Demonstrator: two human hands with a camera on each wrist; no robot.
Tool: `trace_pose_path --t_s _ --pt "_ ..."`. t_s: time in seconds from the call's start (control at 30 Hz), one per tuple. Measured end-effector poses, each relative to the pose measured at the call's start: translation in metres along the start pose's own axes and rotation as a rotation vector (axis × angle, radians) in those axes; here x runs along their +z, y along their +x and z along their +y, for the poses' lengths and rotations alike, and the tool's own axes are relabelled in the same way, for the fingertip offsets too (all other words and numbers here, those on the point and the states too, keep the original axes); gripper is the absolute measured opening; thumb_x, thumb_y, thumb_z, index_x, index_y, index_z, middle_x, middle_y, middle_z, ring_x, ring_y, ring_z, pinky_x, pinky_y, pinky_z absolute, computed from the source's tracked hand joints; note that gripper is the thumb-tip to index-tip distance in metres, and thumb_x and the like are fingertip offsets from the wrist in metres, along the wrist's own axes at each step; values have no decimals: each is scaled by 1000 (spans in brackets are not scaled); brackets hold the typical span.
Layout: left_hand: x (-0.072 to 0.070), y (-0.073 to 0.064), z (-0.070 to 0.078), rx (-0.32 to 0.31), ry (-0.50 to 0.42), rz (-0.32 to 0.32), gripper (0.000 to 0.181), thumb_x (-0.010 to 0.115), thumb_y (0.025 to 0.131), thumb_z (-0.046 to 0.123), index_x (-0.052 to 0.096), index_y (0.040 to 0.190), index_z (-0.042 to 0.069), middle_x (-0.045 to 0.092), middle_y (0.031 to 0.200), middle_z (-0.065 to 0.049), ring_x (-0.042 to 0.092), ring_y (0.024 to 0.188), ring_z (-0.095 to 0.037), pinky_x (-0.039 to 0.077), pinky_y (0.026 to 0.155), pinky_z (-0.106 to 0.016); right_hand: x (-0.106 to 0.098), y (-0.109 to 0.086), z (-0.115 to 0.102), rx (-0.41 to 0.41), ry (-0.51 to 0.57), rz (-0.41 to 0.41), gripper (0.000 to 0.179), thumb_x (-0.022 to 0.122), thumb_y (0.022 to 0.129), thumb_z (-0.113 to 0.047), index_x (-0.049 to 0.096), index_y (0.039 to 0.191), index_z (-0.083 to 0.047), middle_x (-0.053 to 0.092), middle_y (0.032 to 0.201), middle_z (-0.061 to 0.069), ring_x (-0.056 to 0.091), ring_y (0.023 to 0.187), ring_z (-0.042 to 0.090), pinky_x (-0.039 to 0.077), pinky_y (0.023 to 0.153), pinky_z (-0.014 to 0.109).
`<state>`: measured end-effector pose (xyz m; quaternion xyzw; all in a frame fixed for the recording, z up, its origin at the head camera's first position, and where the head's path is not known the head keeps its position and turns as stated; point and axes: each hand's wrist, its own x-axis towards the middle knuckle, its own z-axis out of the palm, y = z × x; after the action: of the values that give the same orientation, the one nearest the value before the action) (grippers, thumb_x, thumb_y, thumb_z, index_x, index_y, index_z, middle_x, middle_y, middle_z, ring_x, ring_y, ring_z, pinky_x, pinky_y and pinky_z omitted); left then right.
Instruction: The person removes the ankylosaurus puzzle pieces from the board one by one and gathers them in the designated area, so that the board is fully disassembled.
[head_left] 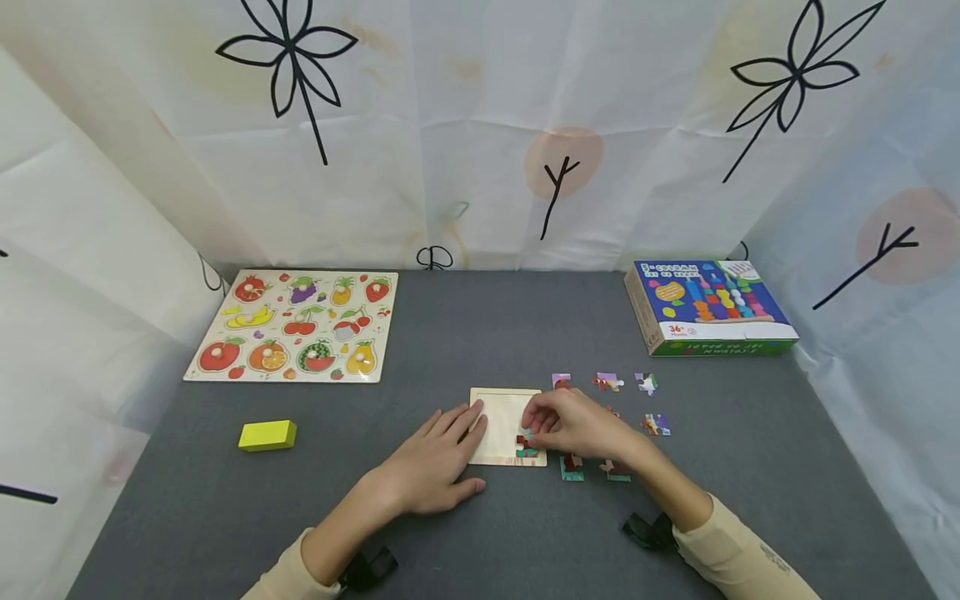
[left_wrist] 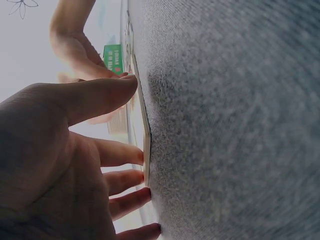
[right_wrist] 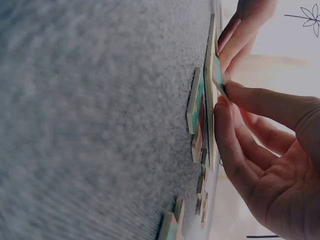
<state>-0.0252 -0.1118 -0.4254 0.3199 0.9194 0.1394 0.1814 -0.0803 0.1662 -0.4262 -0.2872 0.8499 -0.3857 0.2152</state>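
A small wooden puzzle tray [head_left: 497, 425] lies on the grey table with a bare pale base. My left hand [head_left: 438, 467] rests at its left side, fingers spread and nearly straight, fingertips at the frame's edge [left_wrist: 146, 150]. Over the tray's right side, my right hand [head_left: 577, 423] pinches a puzzle piece [right_wrist: 218, 86] between thumb and index finger. This piece [head_left: 527, 447], green and dark red, tilts at the tray's lower right corner. Loose puzzle pieces lie right of the tray, among them a teal-edged one [head_left: 572, 468]; some are partly hidden under the right hand.
A fruit puzzle board [head_left: 285, 327] lies at the back left, with a yellow block [head_left: 267, 435] in front of it. At the back right is a blue and green toy box [head_left: 712, 308]. More puzzle pieces [head_left: 656, 425] lie farther right. A white printed curtain [head_left: 480, 133] encloses the table.
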Motion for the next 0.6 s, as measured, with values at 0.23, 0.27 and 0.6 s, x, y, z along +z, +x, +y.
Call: trace_pose_path --t_s 0.23,0.27,0.6 --pt "0 0 -1 0 -1 -3 82 69 105 44 37 168 4 25 182 -13 26 168 -34 27 136 -58 -4 -8 0 7 120 4 9 80 97 -8 75 105 -8 76 96 4 71 85 7 65 80 24" --pt "0 0 -1 0 -2 -4 82 69 105 43 37 168 4 25 182 -13 26 168 -34 27 136 -58 -5 -10 0 7 128 7 9 80 97 -8 75 105 -7 76 96 5 71 85 8 65 81 24" --pt "0 0 -1 8 -2 1 81 69 106 43 35 169 4 24 182 -13 26 169 -34 28 136 -58 -23 -38 8 15 187 52 13 81 96 -6 75 107 -2 77 97 10 72 85 9 65 79 24"
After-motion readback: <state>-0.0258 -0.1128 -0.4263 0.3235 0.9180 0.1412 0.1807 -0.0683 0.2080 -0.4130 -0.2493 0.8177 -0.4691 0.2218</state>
